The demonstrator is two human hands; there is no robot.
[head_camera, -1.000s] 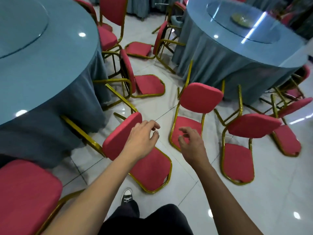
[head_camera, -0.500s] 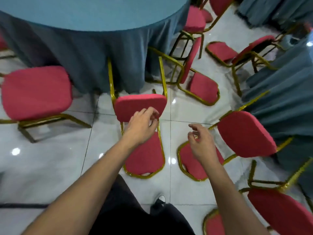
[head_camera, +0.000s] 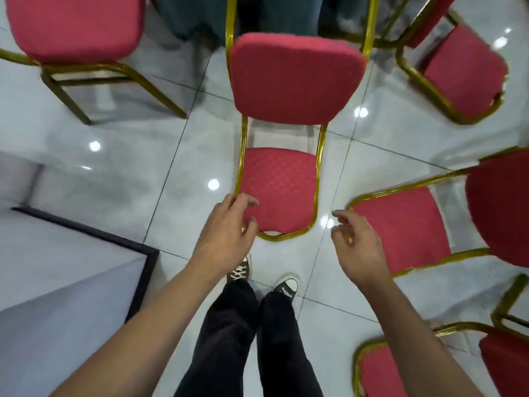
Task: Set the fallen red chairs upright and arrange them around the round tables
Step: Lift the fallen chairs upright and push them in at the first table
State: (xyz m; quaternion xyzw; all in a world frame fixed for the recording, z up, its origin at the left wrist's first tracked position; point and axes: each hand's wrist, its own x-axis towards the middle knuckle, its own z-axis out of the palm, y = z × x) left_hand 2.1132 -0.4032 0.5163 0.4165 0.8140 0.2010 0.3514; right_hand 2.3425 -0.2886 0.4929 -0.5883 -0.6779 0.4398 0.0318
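A fallen red chair (head_camera: 279, 190) with a gold frame lies on its back on the white tiles right in front of my feet, its seat pad raised toward the table skirt (head_camera: 274, 12). My left hand (head_camera: 226, 233) hovers over the lower left corner of its backrest, fingers loosely curled, holding nothing. To the right of that backrest, my right hand (head_camera: 357, 245) hangs above the floor, also loosely curled and empty. Another fallen chair (head_camera: 406, 230) lies just right of my right hand.
An upright red chair (head_camera: 74, 27) stands at the top left. More fallen chairs lie at the top right (head_camera: 463, 70) and bottom right (head_camera: 380, 371). A white block with a dark edge (head_camera: 71, 270) fills the lower left. My shoes and dark trousers (head_camera: 257, 325) are below.
My view has swung down and nearer to the fallen chair. Both hands have dropped from near its seat pad to the bottom of its backrest, still empty.
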